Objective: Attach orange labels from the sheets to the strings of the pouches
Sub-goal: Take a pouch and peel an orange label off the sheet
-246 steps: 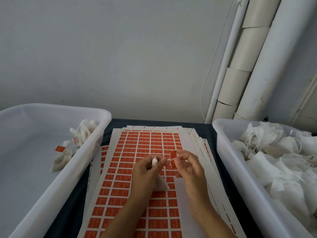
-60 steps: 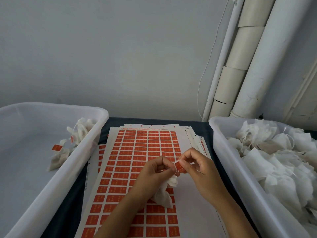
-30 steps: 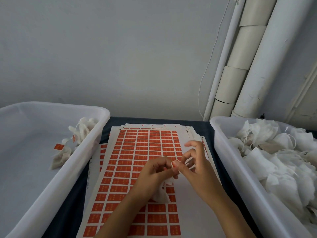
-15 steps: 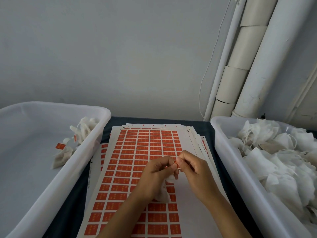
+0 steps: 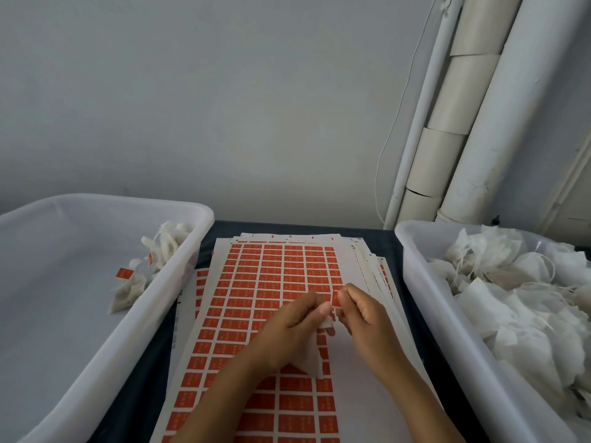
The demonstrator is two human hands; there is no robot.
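Note:
A stack of sheets point(image 5: 275, 282) with rows of orange labels lies on the dark table between two tubs. My left hand point(image 5: 294, 327) holds a white pouch point(image 5: 311, 359) that hangs below its palm. My right hand point(image 5: 361, 314) pinches a small orange label point(image 5: 335, 298) between thumb and forefinger, right against the left fingertips. The pouch's string is hidden between the fingers. The right part of the top sheet is bare white backing.
A white tub point(image 5: 415, 260) on the right is heaped with unlabelled white pouches point(image 5: 524, 302). The white tub point(image 5: 192, 251) on the left holds a few pouches with orange labels point(image 5: 124, 273). White pipes point(image 5: 473, 123) and a thin cord run down the wall behind.
The right fingers, spread a second ago, have closed onto the orange label, and both hands stay pressed together over the sheet. The pouch still hangs under the left hand.

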